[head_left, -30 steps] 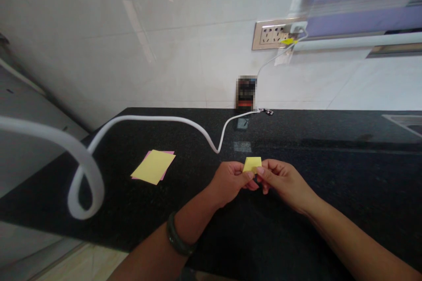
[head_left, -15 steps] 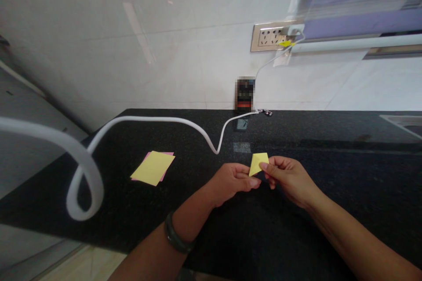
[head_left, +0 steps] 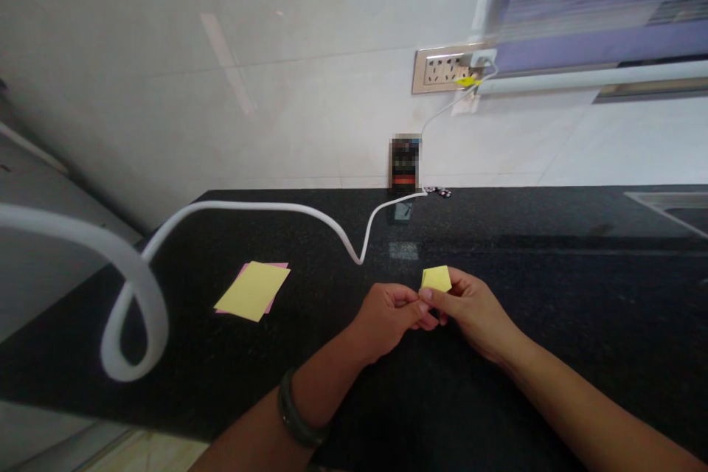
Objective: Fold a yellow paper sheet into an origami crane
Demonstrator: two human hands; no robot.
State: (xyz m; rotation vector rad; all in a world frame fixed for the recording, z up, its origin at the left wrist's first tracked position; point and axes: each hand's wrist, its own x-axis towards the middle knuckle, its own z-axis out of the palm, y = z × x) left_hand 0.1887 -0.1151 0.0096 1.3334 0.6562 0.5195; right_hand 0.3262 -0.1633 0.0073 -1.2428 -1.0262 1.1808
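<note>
A small folded piece of yellow paper (head_left: 436,278) is held just above the dark counter. My right hand (head_left: 470,306) pinches it, the thumb lying across its lower edge. My left hand (head_left: 391,313), closed, meets the paper's lower left corner with thumb and fingertips, close against the right thumb. The lower part of the paper is hidden behind the fingers. To the left, a flat yellow sheet (head_left: 254,290) lies on the counter, with a pink sheet (head_left: 281,265) showing at its edges beneath it.
The black speckled counter (head_left: 310,251) runs along a pale tiled wall (head_left: 332,110). A thick white cord (head_left: 265,204) loops over its left side. A pixelated phone-like object (head_left: 405,162) leans against the wall below a socket plate (head_left: 423,72). A rimmed recess (head_left: 653,199) is at right.
The folded paper has turned, and its lower point is now covered by my fingers. My right thumb has moved down and left, bringing both thumbs together. The view has shifted slightly.
</note>
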